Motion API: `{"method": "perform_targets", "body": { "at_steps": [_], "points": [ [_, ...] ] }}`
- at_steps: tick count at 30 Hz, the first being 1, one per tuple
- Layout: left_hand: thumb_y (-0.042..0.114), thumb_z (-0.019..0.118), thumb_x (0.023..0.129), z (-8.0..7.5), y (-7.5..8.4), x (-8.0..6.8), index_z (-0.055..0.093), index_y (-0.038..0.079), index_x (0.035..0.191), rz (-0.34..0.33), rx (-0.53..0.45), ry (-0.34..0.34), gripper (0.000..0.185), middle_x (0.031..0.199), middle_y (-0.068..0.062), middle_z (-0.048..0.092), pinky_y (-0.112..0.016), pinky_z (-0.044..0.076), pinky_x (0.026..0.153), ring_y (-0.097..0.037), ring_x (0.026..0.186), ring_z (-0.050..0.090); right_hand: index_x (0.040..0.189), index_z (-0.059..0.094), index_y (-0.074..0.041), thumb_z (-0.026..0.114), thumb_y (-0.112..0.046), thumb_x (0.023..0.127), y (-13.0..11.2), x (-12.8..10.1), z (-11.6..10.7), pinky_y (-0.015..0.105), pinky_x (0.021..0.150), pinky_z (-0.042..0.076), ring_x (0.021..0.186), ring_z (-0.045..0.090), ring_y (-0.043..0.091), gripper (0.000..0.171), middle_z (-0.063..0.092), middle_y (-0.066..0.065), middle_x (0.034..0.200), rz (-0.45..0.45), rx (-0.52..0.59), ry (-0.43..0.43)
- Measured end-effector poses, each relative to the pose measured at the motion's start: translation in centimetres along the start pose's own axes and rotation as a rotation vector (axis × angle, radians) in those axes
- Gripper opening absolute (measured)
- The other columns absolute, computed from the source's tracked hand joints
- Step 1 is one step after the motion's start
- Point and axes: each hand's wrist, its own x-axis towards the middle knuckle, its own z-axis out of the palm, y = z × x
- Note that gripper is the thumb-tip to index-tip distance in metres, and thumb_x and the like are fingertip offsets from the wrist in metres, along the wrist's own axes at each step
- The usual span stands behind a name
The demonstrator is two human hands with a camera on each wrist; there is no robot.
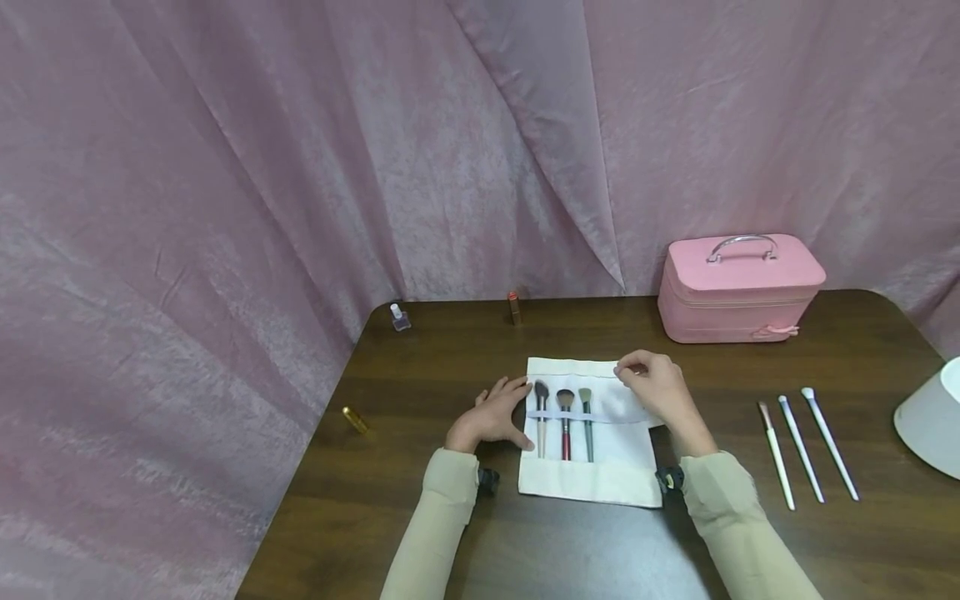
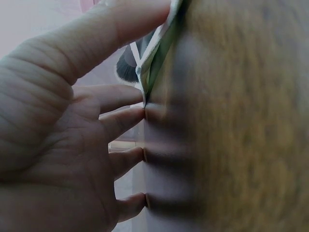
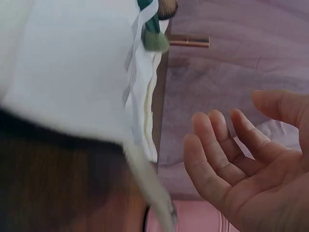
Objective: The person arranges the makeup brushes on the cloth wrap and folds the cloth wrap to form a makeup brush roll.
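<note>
A white fabric brush roll (image 1: 622, 479) lies spread on the table. Three makeup brushes sit under its strap: a dark-bristled brush (image 1: 542, 396), a red-handled brush (image 1: 566, 437) and a green brush (image 1: 588, 433). My left hand (image 1: 491, 419) rests at the roll's left edge, thumb and fingers spread, fingertips touching the table in the left wrist view. Over the roll's upper right corner is my right hand (image 1: 656, 387). The right wrist view shows its fingers loosely bent, with nothing between them, and the roll's right edge blurred beside it.
Three white-handled brushes (image 1: 802, 450) lie to the right, near a white lampshade-like object (image 1: 933, 417). A pink case (image 1: 742, 304) stands at the back right. A lipstick (image 1: 514, 308), a small bottle (image 1: 401, 318) and a gold tube (image 1: 356, 420) are behind and left.
</note>
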Motion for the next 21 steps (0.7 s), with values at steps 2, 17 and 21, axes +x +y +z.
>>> {"method": "perform_targets", "body": {
  "at_steps": [2,17,21],
  "points": [
    [0.029,0.090,0.077,0.0,0.0,0.0,0.032,0.011,0.159,0.003,-0.003,0.000,0.102,0.167,-0.003,0.021,-0.063,0.011,0.117,-0.032,0.154,0.008,0.108,0.070,0.007,0.062,-0.012,0.098,0.3,-0.2,-0.4,0.040,0.076,0.051,0.093,0.066,0.034,0.023,0.071,0.023,0.103,0.006,0.007,0.019],
    [0.029,0.091,0.077,-0.3,0.1,-0.2,0.032,0.010,0.159,0.003,-0.030,0.002,0.102,0.167,-0.004,0.020,-0.063,0.010,0.117,-0.033,0.154,0.007,0.111,0.067,0.009,0.067,-0.012,0.095,3.7,-1.8,-4.1,0.036,0.070,0.049,0.095,0.066,0.039,0.027,0.070,0.027,0.104,0.042,-0.058,0.102],
    [0.029,0.090,0.078,-0.1,0.0,-0.2,0.032,0.010,0.159,0.003,-0.035,0.006,0.102,0.167,-0.003,0.020,-0.062,0.009,0.117,-0.032,0.154,0.007,0.113,0.066,0.009,0.068,-0.013,0.095,4.7,-2.3,-5.5,0.035,0.067,0.047,0.094,0.066,0.040,0.029,0.069,0.028,0.105,0.080,-0.102,0.101]
  ]
}}
